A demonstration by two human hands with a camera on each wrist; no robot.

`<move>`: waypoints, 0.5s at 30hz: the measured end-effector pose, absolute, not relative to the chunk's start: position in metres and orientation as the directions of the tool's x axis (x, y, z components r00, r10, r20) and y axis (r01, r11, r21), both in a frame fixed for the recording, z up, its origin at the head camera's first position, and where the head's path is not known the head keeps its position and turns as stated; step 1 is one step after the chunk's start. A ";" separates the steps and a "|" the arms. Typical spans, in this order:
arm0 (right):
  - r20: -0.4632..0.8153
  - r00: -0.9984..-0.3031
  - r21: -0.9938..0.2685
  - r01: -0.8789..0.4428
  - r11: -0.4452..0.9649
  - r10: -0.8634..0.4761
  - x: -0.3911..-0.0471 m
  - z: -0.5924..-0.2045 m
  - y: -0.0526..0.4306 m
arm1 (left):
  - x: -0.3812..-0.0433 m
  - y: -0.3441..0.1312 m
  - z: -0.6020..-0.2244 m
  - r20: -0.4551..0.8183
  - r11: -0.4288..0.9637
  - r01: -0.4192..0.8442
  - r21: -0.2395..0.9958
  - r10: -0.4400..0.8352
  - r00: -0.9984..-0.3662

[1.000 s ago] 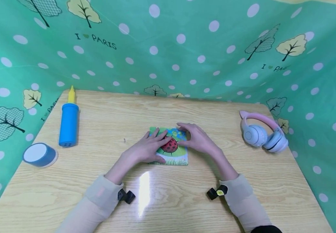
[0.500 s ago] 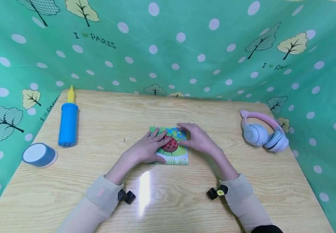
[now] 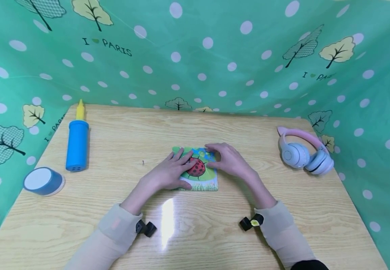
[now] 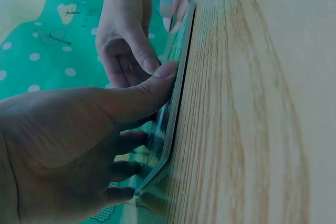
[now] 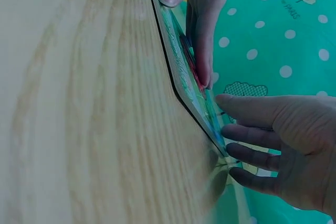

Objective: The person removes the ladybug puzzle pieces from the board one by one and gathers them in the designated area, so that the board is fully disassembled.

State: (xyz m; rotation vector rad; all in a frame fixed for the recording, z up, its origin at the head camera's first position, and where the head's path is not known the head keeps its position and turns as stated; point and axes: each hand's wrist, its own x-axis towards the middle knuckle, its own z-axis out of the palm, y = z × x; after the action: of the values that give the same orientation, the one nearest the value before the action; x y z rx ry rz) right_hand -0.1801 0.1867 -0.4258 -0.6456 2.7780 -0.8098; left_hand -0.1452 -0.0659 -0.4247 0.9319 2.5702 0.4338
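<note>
Left hand [image 3: 171, 172] rests on the ladybird board [image 3: 198, 169], fingers spread and straight; right hand [image 3: 231, 160], half open with thumb apart, is at the board's two-o'clock corner, contact unclear. The board lies flat mid-surface [image 3: 208, 232], headphones [image 3: 295, 155] at three o'clock from it, blue pump [image 3: 77, 146] between nine and ten.

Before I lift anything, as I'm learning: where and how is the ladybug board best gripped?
I'd probably pinch the ladybug board at its right edge, low from the right: it lies thin and flat, and the left hand rests over its left side.
</note>
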 end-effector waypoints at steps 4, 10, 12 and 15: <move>-0.037 -0.887 -0.529 -0.374 0.762 -0.461 -0.179 -0.427 0.186 | -0.145 -0.066 -0.425 -0.226 0.725 0.557 0.404 0.670 -0.707; -0.032 -0.883 -0.520 -0.385 0.763 -0.467 -0.178 -0.429 0.183 | -0.144 -0.067 -0.424 -0.231 0.713 0.572 0.405 0.685 -0.691; -0.033 -0.885 -0.520 -0.382 0.764 -0.465 -0.178 -0.429 0.183 | -0.143 -0.067 -0.424 -0.234 0.711 0.574 0.407 0.688 -0.686; -0.030 -0.887 -0.526 -0.378 0.762 -0.461 -0.178 -0.430 0.182 | -0.142 -0.068 -0.423 -0.237 0.706 0.577 0.411 0.694 -0.680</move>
State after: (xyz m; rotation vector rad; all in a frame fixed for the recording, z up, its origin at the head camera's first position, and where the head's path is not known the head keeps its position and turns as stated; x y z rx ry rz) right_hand -0.1777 0.1822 -0.4305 -0.6718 2.7986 -0.7851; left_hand -0.1424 -0.0675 -0.4230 0.9881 2.5386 0.4300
